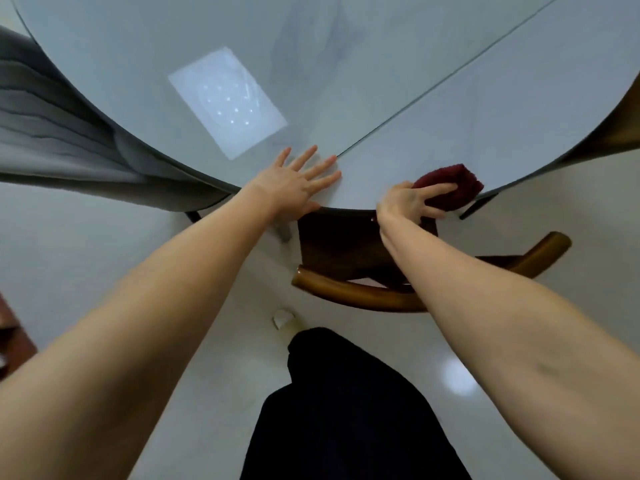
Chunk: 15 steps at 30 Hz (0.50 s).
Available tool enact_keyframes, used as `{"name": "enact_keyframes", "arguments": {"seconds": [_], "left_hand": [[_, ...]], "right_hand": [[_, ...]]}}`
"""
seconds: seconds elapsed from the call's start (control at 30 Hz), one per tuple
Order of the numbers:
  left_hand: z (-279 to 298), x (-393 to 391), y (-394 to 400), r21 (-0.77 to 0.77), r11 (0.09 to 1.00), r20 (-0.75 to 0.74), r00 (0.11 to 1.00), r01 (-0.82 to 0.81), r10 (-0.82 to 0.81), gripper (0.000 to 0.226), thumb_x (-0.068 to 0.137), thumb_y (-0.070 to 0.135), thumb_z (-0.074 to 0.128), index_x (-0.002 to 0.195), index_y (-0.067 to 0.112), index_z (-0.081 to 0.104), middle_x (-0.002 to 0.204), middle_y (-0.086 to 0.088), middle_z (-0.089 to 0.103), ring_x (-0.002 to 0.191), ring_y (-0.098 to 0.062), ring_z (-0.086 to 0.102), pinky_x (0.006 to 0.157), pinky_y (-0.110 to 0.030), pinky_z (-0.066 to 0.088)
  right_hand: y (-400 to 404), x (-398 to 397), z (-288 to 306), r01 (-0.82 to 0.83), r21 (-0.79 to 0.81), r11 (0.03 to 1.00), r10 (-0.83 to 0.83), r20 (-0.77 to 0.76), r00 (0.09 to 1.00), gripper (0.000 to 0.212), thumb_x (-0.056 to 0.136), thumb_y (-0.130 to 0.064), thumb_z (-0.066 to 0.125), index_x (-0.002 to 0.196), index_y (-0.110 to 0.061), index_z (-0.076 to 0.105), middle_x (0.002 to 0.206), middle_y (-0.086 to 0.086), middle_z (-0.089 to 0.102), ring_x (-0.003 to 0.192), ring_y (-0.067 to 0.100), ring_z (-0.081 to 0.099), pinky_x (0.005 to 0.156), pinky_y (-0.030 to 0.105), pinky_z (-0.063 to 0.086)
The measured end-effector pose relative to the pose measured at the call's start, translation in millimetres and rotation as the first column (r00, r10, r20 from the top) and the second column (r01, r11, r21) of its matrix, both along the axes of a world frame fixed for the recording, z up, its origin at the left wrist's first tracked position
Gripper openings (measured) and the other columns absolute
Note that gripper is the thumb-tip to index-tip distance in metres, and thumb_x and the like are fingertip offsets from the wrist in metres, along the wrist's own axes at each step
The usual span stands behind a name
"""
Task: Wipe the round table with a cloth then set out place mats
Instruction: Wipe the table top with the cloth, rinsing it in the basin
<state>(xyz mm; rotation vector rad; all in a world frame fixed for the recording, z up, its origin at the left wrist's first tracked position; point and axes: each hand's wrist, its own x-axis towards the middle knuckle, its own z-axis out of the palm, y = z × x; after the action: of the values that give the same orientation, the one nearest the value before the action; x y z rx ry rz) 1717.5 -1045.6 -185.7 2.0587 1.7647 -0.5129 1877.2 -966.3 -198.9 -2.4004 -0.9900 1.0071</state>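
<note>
Maroon cloth bunched, right hand gripping

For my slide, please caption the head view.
Right hand wipes the round table with a red cloth; left hand rests flat.

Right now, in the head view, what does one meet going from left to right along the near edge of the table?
Grey chair → left hand, flat on the table → right hand → dark red cloth in its grip → table's right rim, with a brown chair behind.
</note>
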Motion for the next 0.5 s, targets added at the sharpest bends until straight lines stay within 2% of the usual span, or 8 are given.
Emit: {"name": "enact_keyframes", "arguments": {"seconds": [0.13,0.2,0.37,0.5], "left_hand": [[-12.8,-44.3,-4.1,0.036,0.989,0.101,0.984,0.142,-0.145,0.064,0.102,0.046,0.024,0.153,0.027,-0.010,0.160,0.004,-0.015,0.148,-0.021,-0.011,0.120,-0.041,-0.002],[-14.5,-61.6,-5.6,0.067,0.984,0.110,0.979,0.165,-0.172,0.062,0.103,0.044,0.024,0.153,0.026,-0.008,0.160,0.003,-0.013,0.148,-0.020,-0.009,0.120,-0.039,-0.003],[-18.2,-115.9,-9.8,0.085,0.971,0.089,0.969,0.225,-0.232,0.063,0.102,0.047,0.023,0.153,0.029,-0.008,0.160,0.006,-0.013,0.148,-0.020,-0.008,0.120,-0.045,-0.001],[-18.7,-159.4,-9.1,0.055,0.967,0.083,0.964,0.249,-0.253,0.062,0.102,0.048,0.023,0.152,0.032,-0.010,0.160,0.003,-0.016,0.148,-0.022,-0.010,0.120,-0.045,-0.003]], "right_hand": [[-30.4,-47.2,-5.3,0.065,-0.049,0.997,-0.065,0.021,0.998,0.066,0.104,-0.024,0.030,0.153,-0.018,-0.014,0.156,0.025,-0.003,0.142,0.039,0.019,0.111,0.039,0.034],[-42.7,-72.5,-4.7,0.103,-0.047,0.994,-0.102,0.016,0.995,0.067,0.103,-0.025,0.031,0.153,-0.019,-0.015,0.156,0.026,-0.005,0.141,0.042,0.020,0.112,0.042,0.034],[-77.1,-143.8,-4.3,0.206,-0.026,0.978,-0.207,-0.064,0.976,0.067,0.103,-0.025,0.030,0.153,-0.022,-0.015,0.155,0.028,-0.008,0.131,0.045,0.036,0.109,0.041,0.036],[-87.8,-177.1,0.3,0.223,0.031,0.974,-0.221,-0.055,0.974,0.065,0.103,-0.022,0.030,0.153,-0.026,-0.011,0.155,0.028,-0.004,0.118,0.042,0.051,0.102,0.041,0.042]]}}
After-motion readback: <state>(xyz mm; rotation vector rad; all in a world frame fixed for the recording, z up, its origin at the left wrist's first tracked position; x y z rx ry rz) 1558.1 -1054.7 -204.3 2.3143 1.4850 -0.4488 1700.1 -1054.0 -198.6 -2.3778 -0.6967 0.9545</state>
